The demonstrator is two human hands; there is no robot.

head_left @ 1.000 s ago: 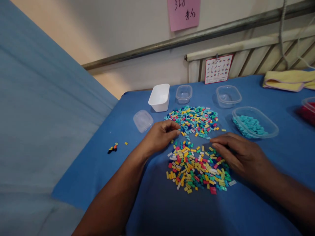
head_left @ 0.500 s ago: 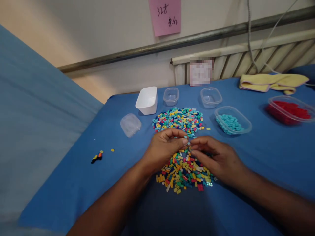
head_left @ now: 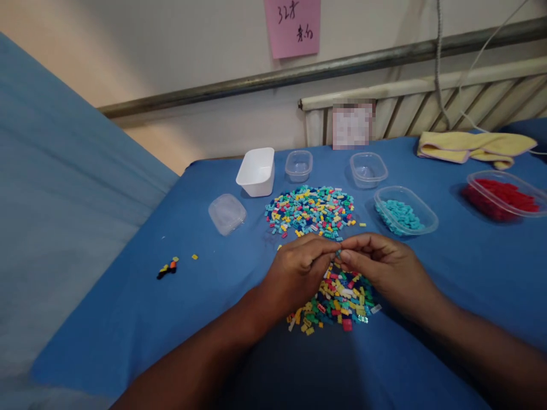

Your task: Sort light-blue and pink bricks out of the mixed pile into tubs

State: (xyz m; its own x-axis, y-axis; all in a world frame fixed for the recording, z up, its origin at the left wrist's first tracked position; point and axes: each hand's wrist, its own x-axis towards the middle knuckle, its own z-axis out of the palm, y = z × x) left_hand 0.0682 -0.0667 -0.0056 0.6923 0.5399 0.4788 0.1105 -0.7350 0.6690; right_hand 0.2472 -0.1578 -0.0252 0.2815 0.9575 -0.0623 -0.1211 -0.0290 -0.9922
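My left hand (head_left: 301,267) and my right hand (head_left: 387,265) meet fingertip to fingertip over the table, both closed in a pinch. Between them shows a bit of a small light-blue building brick (head_left: 338,253), mostly covered by the fingers. Below the hands lies a loose pile of mixed bricks (head_left: 342,302), yellow, red, green, white and blue, partly hidden by my left hand. Just beyond them spreads a second pile of bricks (head_left: 311,208), with more light blue in it.
Behind the piles stand a white tub (head_left: 256,185) and two small clear containers (head_left: 299,166). To the right are a container of turquoise bricks (head_left: 401,216), a container of red pieces (head_left: 504,196) and a yellow cloth (head_left: 465,148). On the left lie a clear lid (head_left: 226,214) and a few joined bricks (head_left: 167,269).
My hands came together from opposite sides of the piles, and their fingertips now meet on the light-blue brick. The camera view turned somewhat to the right.
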